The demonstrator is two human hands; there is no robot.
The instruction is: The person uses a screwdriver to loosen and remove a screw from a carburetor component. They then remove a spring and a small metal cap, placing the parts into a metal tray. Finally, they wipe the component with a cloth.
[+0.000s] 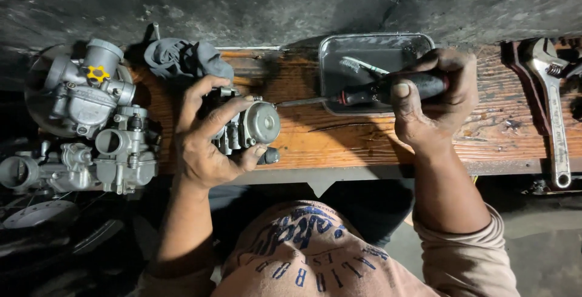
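Down on the wooden desk (376, 142), the left hand (203, 136) grips a small carburetor (251, 127). Beside it, the right hand (433, 100) is clenched around a screwdriver (370, 94), its tip pointing toward the carburetor, over a metal tray (370, 51) holding a toothbrush (361, 65).

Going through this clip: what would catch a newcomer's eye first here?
Probably the left hand gripping a small metal carburetor at mid-bench, while the right hand aims a black-handled screwdriver at it. Next, the cluster of larger carburetors at the far left, and the adjustable wrench lying at the right edge.
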